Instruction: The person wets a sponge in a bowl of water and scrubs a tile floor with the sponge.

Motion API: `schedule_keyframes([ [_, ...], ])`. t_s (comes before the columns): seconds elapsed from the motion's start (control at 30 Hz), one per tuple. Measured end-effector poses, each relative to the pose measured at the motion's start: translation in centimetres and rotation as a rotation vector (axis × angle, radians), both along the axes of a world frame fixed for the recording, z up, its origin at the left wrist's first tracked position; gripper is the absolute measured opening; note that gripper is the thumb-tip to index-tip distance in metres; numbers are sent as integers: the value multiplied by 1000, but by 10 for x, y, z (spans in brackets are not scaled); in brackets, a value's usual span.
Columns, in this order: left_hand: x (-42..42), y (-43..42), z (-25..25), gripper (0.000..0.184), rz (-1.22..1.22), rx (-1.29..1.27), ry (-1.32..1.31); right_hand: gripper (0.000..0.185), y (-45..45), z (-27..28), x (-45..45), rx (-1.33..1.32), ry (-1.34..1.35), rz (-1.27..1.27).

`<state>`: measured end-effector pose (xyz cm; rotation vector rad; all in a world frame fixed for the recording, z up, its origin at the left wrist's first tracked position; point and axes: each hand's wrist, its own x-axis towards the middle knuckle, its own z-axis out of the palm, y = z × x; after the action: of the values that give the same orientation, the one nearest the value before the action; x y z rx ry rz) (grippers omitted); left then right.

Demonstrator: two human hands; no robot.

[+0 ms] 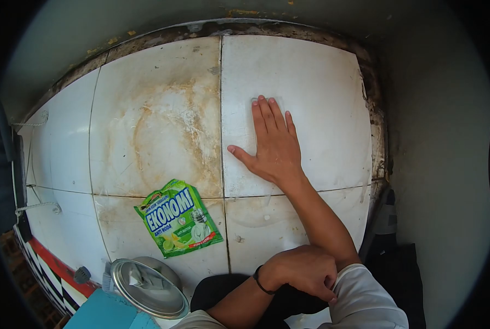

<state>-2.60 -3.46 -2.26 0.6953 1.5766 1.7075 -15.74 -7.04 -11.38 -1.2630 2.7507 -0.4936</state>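
Note:
My right hand (275,140) lies palm down on a white floor tile (321,71), its fingers stretched out and the thumb apart. Something small and clear shows at the fingertips, too faint to name. Lower down, my left hand (305,270) crosses over the right forearm, its fingers curled at the edge of the right sleeve (365,290) and pinching the cloth. A black band is round my left wrist. On the tiles to the left lies a green EKONOMI packet (182,222), flat and slightly crumpled. Brown stains (157,131) mark the tile left of my right hand.
A metal bowl or pot with a clear lid (149,288) stands at the lower left, by a blue surface (105,312). Grey walls (431,137) border the tiles at the back and right. Rope (39,207) lies at the left edge.

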Motion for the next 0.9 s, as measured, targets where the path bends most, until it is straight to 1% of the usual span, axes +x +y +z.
schedule_keyframes([
  [0.03, 1, 1, -1, 38, 8, -29, 5, 103, 10, 3, 20, 2, -63, 30],
  [0.1, 2, 1, -3, 37, 23, -88, 6, 100, 22, 6, 49, -15, -73, 63],
  [0.2, 2, 2, -3, 38, -3, -137, -17, 101, 15, 6, 50, -6, -60, 74],
  [0.3, 2, -8, 7, 38, 179, -325, 2, 101, -16, -2, 15, -28, -25, 118],
  [0.4, 1, -26, 15, 38, 265, -358, -41, 103, -73, -11, -40, 33, 21, 108],
  [0.5, 0, -49, 21, 41, 627, -238, -113, 108, -132, -13, -95, 91, 41, 69],
  [0.53, -2, -47, 17, 41, 800, -66, -94, 108, -150, -15, -114, 104, 38, 57],
  [0.63, 2, -31, 3, 36, 1196, 368, -270, 107, -160, -15, -121, 101, 42, 32],
  [0.67, 5, -24, -11, 28, 1249, 536, -288, 106, -160, -14, -121, 95, 47, 27],
  [0.73, 5, -29, -4, 25, 1110, 243, -243, 106, -146, -14, -101, 41, 34, -13],
  [0.8, -1, -35, 6, 26, 902, 76, -243, 104, -117, -15, -63, -23, 36, -35],
  [0.9, -6, -31, 9, 35, 753, 401, -222, 100, -55, -8, 13, -115, 0, 3],
])
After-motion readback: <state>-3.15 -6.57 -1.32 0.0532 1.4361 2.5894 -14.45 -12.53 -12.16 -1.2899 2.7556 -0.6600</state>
